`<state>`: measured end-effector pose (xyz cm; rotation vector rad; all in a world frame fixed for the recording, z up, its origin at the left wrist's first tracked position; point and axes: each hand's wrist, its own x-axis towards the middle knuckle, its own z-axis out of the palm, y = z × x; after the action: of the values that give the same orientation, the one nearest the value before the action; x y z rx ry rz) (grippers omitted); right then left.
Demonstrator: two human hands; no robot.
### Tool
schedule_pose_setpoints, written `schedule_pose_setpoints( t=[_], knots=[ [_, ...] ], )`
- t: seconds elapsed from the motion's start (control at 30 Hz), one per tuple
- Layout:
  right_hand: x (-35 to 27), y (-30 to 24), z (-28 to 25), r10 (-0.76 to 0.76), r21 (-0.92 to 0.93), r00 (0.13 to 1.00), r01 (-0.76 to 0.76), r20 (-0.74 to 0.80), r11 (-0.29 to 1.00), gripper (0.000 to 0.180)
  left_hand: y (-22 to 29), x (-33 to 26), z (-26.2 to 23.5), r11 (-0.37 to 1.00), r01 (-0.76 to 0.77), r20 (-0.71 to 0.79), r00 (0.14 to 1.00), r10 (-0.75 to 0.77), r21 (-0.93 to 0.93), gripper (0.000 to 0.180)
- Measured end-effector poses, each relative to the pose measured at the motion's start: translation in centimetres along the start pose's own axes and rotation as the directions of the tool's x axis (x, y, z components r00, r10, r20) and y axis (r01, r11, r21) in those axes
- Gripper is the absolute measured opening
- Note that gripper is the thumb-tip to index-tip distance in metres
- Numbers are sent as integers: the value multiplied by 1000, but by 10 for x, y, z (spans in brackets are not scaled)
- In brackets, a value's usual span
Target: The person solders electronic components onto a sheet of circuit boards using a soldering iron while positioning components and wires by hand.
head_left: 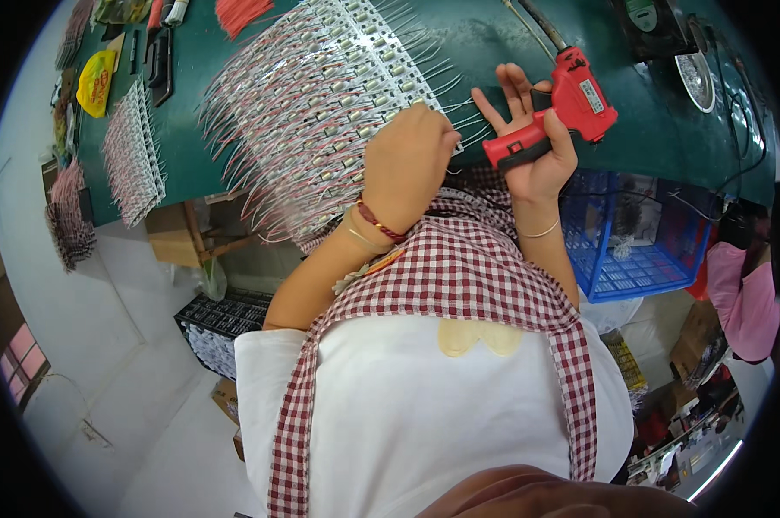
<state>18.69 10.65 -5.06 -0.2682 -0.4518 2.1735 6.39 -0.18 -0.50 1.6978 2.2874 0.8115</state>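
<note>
My right hand (532, 177) holds a red soldering gun (581, 97) across the palm, with the thumb over its handle and the other fingers stretched out. The gun's metal tip end points up and away over the table. A large panel of small white circuit boards (347, 91), with rows of red and white wires, lies on the green table (493, 34) and reaches its near edge. At the panel's right near corner, my left hand (407, 160) is closed, fingertips pinched by the white wires. Whatever is between those fingertips is hidden.
A smaller wired panel (134, 155), a yellow packet (97, 82) and black-handled tools (160, 65) lie at the left. Red wires (239, 13) sit at the back. A metal dish (696, 79) and cables are at right. A blue crate (640, 268) stands below; a pink sleeve (744, 302) shows beyond.
</note>
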Motion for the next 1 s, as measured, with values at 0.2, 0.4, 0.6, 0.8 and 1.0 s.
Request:
schedule_pose_setpoints(
  t=[0.2, 0.4, 0.6, 0.8, 1.0],
  knots=[
    [0, -2, 5, 6, -74, 1000, -8, -21, 997, 28, -11, -26, -17, 979, 171, -101, 978, -182, -114, 11],
    [-15, -2, 20, 31, -76, 992, -22, 121, 997, 31, -10, -42, -19, 977, 211, -118, 971, -208, 14, 12],
    [-15, 20, 16, 83, -149, 995, -75, 52, 986, 32, -16, -51, -17, 955, 265, -162, 956, -243, 131, 13],
    [-20, 18, 14, 72, -181, 997, -69, 7, 981, 32, -9, -55, -37, 940, 263, -93, 964, -249, 216, 13],
    [-21, 17, 16, 77, -164, 997, -78, -14, 983, 30, -9, -45, -30, 974, -189, 160, 973, 168, 127, 50]
  ],
)
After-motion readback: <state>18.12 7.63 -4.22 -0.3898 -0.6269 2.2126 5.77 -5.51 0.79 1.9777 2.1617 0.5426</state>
